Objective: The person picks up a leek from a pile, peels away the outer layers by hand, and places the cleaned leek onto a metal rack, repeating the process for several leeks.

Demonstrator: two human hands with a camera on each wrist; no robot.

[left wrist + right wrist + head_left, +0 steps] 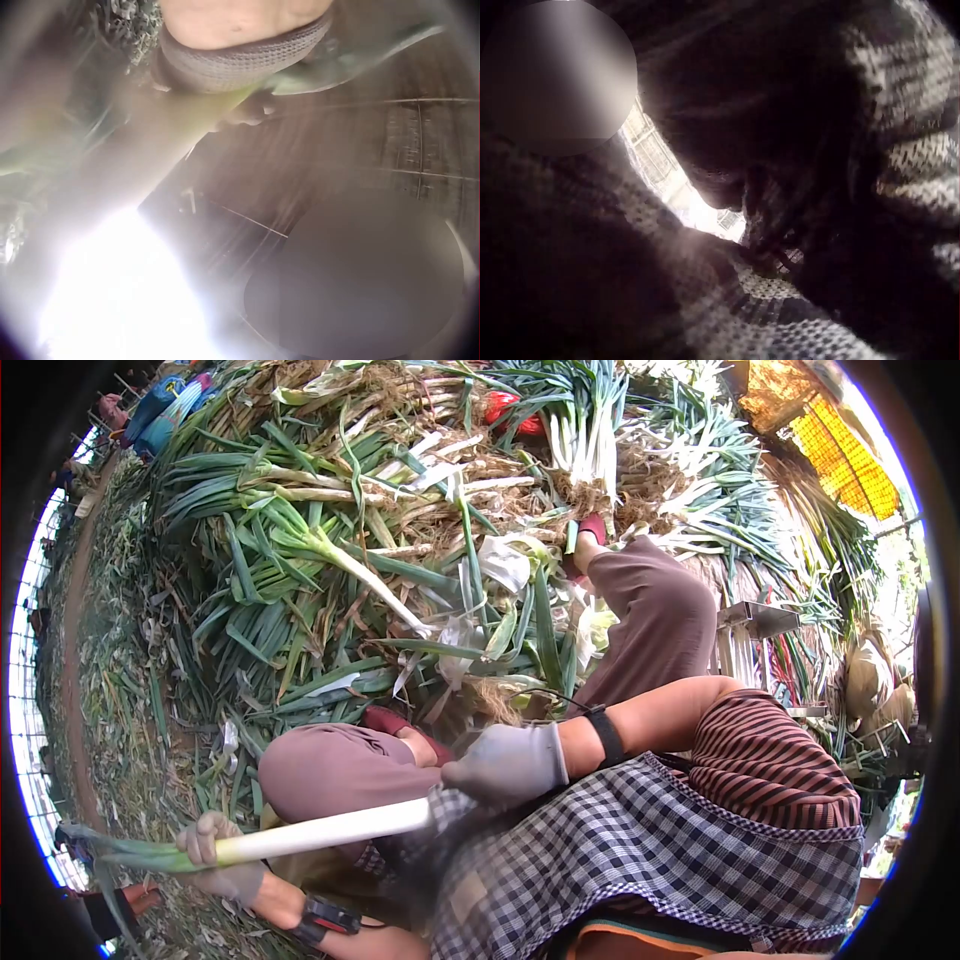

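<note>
In the head view my left hand (pixel 215 855), in a pale glove, grips a leek (pixel 330 832) near where its white shaft turns green. The leek lies slanted across my lap, its green leaves trailing past the hand to the left. My right hand (pixel 505 765), in a grey glove, is curled at the white end, over a fold of the black-and-white checked apron (pixel 620 840). That fold covers the leek's end; my right fingertips are mostly hidden. Glare washes out part of the left wrist view, where the leek (pixel 165 142) passes under the glove cuff (pixel 240 64).
A large heap of leeks (pixel 440 490) with roots lies ahead, beyond my bent legs (pixel 650 610). One loose leek (pixel 370 580) rests on cut leaves and trimmings. A metal stand (pixel 765 620) is at the right, and a yellow mesh sack (pixel 845 455) at the upper right.
</note>
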